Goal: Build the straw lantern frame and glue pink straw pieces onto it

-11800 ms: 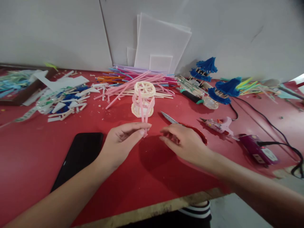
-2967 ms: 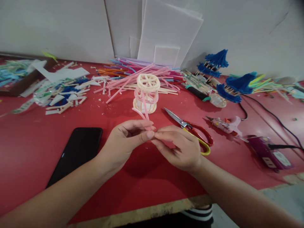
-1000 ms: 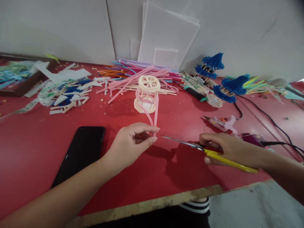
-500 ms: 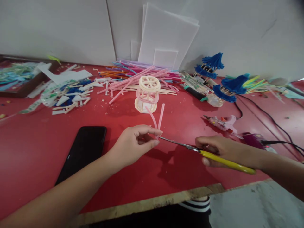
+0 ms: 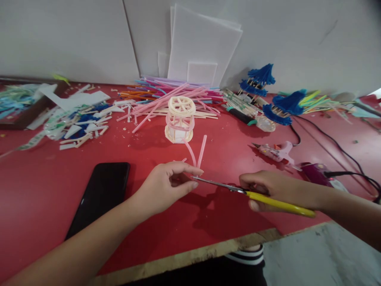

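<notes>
Between thumb and fingers, my left hand [image 5: 168, 184] pinches thin pink strips [image 5: 202, 151] that look like pipe cleaners; two of them stick up in a V. My right hand [image 5: 272, 188] is closed round the yellow handles of a pair of scissors [image 5: 276, 202]. The blades point left, their tips at the lower ends of the pink strips by my left fingertips. Just beyond stands a small cream and pink round tower [image 5: 180, 121] with a spoked wheel on top.
A black phone [image 5: 99, 196] lies left of my left forearm. Pink glue gun [image 5: 275, 153] and its cord are at the right. Colourful pipe cleaners [image 5: 157, 97] heap at the back, beside blue-roofed models [image 5: 284, 107]. White and blue scraps [image 5: 85, 123] lie at the left.
The scissor tips have moved slightly left and show more plainly at the left fingertips. Both hands keep their hold. The whole view has shifted a little.
</notes>
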`<action>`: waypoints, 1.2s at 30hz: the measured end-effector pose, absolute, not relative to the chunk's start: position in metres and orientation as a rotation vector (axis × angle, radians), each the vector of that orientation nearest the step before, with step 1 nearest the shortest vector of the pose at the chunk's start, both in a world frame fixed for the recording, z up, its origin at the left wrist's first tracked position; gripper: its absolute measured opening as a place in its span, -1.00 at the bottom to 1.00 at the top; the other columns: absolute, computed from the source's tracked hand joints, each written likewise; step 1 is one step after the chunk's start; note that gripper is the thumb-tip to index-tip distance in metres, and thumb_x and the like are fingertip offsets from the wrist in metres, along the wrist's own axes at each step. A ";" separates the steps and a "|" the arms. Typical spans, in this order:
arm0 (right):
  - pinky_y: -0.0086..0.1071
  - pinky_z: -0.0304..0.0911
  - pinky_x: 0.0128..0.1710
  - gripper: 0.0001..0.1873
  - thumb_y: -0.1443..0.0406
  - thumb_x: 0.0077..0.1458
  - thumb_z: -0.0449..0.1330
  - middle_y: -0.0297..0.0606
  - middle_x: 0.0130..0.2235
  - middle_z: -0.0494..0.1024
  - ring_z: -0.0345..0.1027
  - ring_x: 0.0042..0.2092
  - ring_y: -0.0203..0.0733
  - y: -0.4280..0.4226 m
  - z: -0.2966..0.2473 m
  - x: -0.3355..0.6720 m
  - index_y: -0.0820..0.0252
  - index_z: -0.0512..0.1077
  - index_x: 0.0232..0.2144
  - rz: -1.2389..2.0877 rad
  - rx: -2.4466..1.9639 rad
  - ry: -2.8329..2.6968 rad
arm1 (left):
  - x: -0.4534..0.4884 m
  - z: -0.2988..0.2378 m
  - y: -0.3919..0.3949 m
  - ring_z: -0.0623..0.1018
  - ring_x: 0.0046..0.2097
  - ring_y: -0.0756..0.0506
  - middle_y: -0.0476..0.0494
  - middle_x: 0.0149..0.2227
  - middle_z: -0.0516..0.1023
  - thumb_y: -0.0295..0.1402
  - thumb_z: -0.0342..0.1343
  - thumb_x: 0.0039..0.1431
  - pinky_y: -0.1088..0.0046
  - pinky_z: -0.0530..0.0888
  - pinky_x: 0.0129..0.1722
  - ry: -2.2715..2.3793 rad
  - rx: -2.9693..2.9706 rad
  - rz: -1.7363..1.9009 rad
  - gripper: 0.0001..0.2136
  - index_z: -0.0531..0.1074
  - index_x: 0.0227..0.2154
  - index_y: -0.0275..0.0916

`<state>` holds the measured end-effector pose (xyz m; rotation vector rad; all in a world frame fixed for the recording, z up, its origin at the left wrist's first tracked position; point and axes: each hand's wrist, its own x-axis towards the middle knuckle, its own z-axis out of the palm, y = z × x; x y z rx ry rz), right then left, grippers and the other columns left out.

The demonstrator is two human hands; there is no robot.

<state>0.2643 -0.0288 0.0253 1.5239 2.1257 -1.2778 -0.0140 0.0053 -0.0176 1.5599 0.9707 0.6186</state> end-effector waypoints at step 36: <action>-0.45 -0.07 -0.51 -0.48 -0.14 0.08 0.13 -0.46 -0.54 0.19 0.03 -0.49 -0.37 -0.028 0.017 0.262 0.18 0.23 -0.54 -1.298 1.459 2.107 | -0.014 -0.017 0.004 0.60 -0.25 -0.05 -0.08 -0.25 0.64 -0.39 0.26 0.01 0.47 0.51 -0.25 0.936 1.526 0.566 -0.82 0.60 -0.27 -0.19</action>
